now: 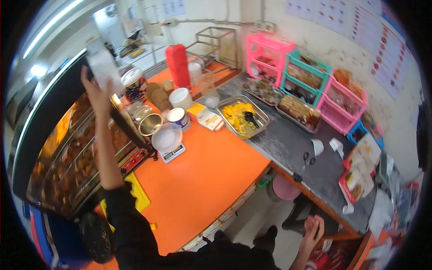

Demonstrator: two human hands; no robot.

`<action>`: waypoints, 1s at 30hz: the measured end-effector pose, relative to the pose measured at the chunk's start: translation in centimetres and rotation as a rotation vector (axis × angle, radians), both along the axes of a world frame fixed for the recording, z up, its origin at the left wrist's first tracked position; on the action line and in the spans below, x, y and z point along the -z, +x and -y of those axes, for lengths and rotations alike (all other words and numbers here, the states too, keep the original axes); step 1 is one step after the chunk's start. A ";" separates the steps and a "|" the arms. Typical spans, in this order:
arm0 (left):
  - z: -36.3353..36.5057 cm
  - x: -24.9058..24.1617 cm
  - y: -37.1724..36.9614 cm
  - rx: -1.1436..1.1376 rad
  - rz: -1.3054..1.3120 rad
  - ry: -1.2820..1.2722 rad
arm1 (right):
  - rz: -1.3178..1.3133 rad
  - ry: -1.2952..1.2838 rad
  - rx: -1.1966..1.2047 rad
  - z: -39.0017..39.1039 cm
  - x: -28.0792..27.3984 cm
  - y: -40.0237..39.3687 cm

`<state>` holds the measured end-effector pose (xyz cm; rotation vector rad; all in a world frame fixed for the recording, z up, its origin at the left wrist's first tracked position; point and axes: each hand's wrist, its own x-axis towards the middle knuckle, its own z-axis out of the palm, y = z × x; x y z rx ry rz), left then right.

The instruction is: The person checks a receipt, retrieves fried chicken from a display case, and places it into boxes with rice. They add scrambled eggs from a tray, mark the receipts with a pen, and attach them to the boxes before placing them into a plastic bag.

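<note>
My left hand (98, 92) is raised at the upper edge of a glass-fronted food warmer (74, 148). Its fingers are around a blurred white paper piece (105, 67), which stands up beside the warmer's top. Browned food pieces fill the racks behind the glass. Low at the right, my right hand (310, 234) hangs by the dark counter's edge, fingers loosely curled with a gap between them and nothing visible inside. On the orange table (202, 175) near the warmer are a digital scale (173, 153) with a clear bowl (167, 138) on it and a metal bowl (150, 124).
A metal tray (265, 121) of yellow food with a black utensil stands at the corner. Pink (269, 56) and teal racks (306, 74) line the wall. Scissors (308, 159) and food boxes (357, 173) lie on the dark counter (288, 139). A pink-lidded bin (285, 187) stands below.
</note>
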<state>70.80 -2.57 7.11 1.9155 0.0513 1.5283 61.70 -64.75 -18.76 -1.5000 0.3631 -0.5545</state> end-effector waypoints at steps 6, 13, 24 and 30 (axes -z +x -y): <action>34.3 17.1 2.4 0.964 -0.397 -0.457 | 0.416 -0.350 -0.329 -1.8 -4.7 4.6; 57.6 19.5 -0.4 1.300 -0.767 -0.454 | 0.407 -1.072 -0.231 10.0 -9.0 7.3; 71.3 23.7 4.2 1.409 -0.928 -0.500 | 0.073 -0.873 -0.308 25.3 -4.4 10.8; 72.2 27.2 9.5 1.308 -0.969 0.254 | 0.129 -0.784 0.221 26.7 -4.4 13.8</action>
